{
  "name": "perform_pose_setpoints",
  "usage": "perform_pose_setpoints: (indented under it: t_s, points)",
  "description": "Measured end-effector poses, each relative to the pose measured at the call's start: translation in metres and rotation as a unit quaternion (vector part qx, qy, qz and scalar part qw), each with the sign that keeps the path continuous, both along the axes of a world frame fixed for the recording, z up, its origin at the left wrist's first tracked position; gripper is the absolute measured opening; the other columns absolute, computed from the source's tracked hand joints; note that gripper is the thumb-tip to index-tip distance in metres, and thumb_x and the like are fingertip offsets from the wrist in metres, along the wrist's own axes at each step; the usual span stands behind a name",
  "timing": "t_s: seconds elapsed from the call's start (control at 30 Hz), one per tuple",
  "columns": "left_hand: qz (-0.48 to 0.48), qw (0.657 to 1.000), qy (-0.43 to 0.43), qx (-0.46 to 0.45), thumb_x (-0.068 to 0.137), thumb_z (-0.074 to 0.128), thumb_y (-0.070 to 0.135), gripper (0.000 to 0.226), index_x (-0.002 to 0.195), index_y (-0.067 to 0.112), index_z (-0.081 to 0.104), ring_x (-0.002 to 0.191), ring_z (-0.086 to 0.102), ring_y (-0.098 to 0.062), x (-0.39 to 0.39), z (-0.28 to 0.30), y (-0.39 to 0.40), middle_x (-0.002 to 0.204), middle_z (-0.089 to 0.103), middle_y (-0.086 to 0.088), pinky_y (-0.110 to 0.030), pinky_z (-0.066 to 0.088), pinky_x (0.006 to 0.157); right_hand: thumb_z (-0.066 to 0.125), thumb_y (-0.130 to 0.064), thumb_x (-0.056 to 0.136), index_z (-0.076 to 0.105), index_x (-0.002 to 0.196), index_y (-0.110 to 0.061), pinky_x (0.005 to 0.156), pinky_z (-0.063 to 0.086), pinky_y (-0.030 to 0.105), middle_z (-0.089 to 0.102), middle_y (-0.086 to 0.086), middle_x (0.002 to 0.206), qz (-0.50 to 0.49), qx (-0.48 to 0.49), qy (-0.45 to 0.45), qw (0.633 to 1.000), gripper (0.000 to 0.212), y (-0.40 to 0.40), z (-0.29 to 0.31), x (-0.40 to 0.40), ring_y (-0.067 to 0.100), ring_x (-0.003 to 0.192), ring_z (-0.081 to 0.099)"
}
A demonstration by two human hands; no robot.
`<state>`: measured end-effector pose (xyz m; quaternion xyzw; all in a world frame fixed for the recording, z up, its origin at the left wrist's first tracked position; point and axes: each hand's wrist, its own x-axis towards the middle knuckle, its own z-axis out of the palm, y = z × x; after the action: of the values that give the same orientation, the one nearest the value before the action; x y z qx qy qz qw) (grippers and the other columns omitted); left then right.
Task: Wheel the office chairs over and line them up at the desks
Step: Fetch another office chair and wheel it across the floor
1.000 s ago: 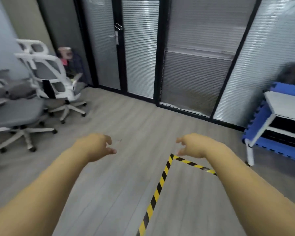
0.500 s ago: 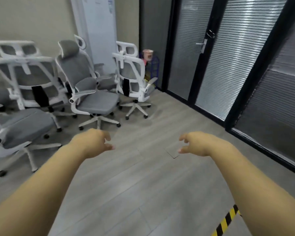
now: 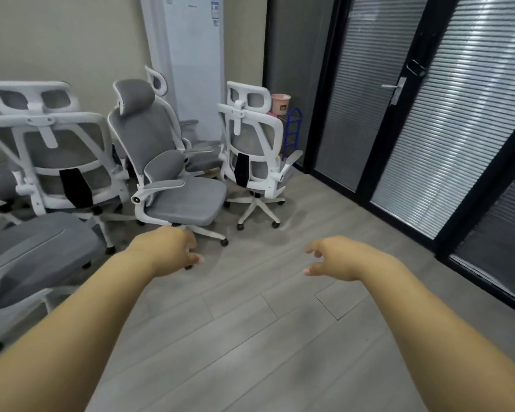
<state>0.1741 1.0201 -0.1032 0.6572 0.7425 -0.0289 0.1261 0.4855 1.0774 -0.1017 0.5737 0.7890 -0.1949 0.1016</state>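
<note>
While left hand (image 3: pixel 167 251) hovers empty, chair (image 3: pixel 173 185) just beyond

Grey plank floor (image 3: pixel 250 337) is carrying a cluster of white-and-grey office chairs at the left: a middle chair (image 3: pixel 173 185) facing right, a right chair (image 3: pixel 252 156) beside it, a left chair (image 3: pixel 57 162) and a near chair (image 3: pixel 27 257). A white cabinet (image 3: pixel 191 69) and a blue rack (image 3: pixel 292 129) are standing behind them.
</note>
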Motion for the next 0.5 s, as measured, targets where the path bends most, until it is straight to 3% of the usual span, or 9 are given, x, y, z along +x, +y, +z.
perform_pose_setpoints:
  t_s: [0.5]
  points:
    - [0.025, 0.999, -0.005, 0.021, 0.077, 0.058, 0.059, 0.04, 0.108, 0.033, 0.058, 0.1, 0.055, -0.02, -0.081, -0.017, 0.311, 0.107, 0.061, 0.005, -0.035, 0.048, 0.088, 0.057, -0.053, 0.084, 0.044, 0.131, -0.025, 0.096, 0.043, 0.039, 0.053, 0.0, 0.13, 0.056, 0.041, -0.064, 0.996, 0.056, 0.323, 0.008, -0.081, 0.022, 0.116, 0.05]
